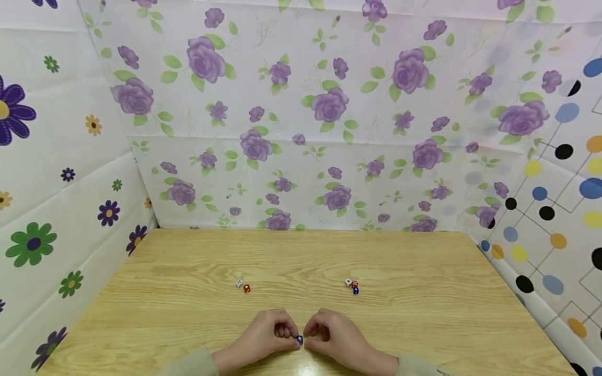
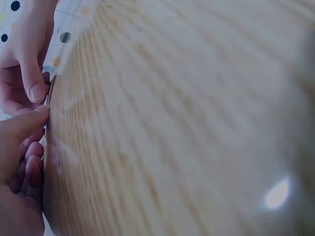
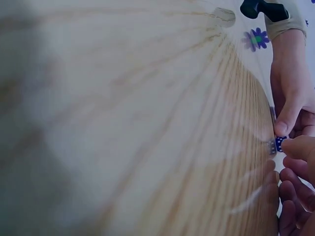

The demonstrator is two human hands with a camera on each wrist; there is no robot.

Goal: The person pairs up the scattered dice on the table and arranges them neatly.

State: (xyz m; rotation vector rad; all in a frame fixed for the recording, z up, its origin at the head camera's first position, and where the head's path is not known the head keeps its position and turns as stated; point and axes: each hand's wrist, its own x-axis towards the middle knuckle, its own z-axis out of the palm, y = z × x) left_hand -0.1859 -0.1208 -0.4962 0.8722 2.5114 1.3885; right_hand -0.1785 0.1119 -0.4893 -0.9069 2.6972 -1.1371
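My left hand pinches a small blue die with white pips between thumb and index finger, low over the table near its front edge. Just to the right of the die is my right hand, its thumb and index tips apart and its fingers bent. In the right wrist view the blue die shows between the two thumbs; whether the right hand touches it I cannot tell. From the left wrist the die is mostly hidden behind the left thumb.
Beyond the left hand, a white die and a red die lie close together. Farther right sit another white die, a red die and a blue die. Patterned cloths surround the wooden table.
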